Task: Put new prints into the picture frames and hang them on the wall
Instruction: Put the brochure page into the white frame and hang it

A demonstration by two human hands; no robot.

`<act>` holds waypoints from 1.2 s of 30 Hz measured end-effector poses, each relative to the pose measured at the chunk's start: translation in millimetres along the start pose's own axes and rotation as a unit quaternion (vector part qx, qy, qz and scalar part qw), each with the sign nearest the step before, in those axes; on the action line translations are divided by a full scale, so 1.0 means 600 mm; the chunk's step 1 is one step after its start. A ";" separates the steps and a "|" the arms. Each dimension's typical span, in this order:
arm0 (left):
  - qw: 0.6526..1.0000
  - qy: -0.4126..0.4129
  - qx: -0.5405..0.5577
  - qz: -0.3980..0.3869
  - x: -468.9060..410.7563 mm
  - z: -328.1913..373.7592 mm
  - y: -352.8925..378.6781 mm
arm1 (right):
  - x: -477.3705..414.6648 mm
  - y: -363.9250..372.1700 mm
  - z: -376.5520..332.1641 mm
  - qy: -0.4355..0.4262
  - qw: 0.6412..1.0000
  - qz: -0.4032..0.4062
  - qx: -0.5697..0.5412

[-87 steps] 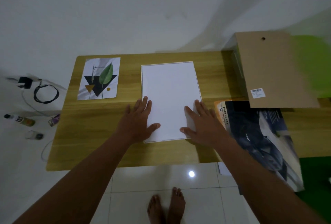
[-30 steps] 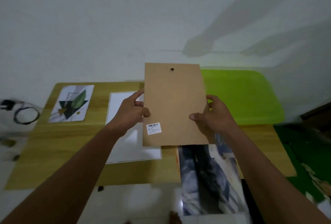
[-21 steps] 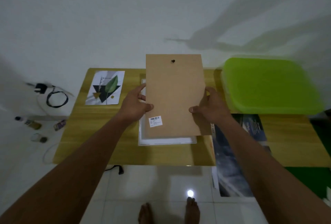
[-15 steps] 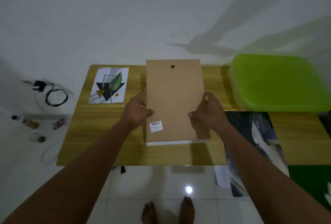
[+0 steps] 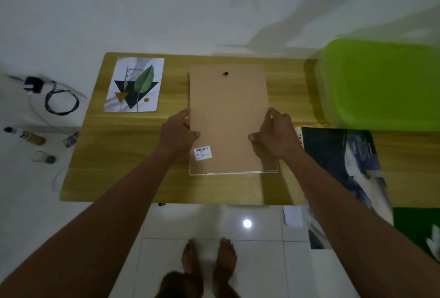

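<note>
A brown backing board (image 5: 228, 116) with a hanging hole near its top and a barcode sticker lies over the white picture frame (image 5: 238, 173) in the middle of the wooden table (image 5: 114, 159). Only the frame's near white edge shows beneath the board. My left hand (image 5: 178, 132) grips the board's left edge and my right hand (image 5: 273, 134) grips its right edge, thumbs on top. A leaf print (image 5: 135, 84) lies flat at the table's far left.
A green plastic box (image 5: 381, 83) stands at the table's right end. A dark glossy poster (image 5: 342, 166) hangs over the front right edge. On the floor to the left lie a charger with cable (image 5: 54, 97) and small bottles (image 5: 26, 134). My bare feet stand below the table.
Both hands left the white frame, took the brown backing board from the right and carried it over the frame. It has come down from tilted to nearly flat on the frame.
</note>
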State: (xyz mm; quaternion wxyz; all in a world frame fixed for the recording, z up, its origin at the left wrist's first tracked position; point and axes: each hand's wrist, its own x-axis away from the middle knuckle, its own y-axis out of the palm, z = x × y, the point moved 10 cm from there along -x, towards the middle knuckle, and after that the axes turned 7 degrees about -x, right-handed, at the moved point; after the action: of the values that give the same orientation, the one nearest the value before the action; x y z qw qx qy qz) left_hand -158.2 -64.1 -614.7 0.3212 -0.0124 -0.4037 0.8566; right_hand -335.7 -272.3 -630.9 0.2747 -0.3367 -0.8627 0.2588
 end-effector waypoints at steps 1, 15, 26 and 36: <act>1.000 -0.002 0.004 0.009 0.001 -0.001 -0.003 | -0.002 0.000 -0.005 -0.009 1.000 0.002 0.007; 1.000 0.008 0.006 0.018 0.000 -0.005 -0.001 | 0.000 -0.001 -0.006 -0.023 1.000 0.014 -0.015; 0.998 0.001 -0.065 -0.011 -0.005 -0.010 0.020 | 0.013 -0.001 0.001 -0.014 0.998 -0.019 0.053; 0.998 -0.038 -0.048 -0.024 0.006 -0.012 0.029 | 0.023 0.000 0.018 0.019 0.998 -0.061 0.026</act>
State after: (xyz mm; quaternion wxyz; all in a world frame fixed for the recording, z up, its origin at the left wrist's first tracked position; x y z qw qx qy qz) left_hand -168.7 -65.2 -630.9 0.3253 0.0147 -0.4561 0.8282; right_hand -351.3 -265.0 -634.5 0.3150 -0.2815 -0.8690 0.2575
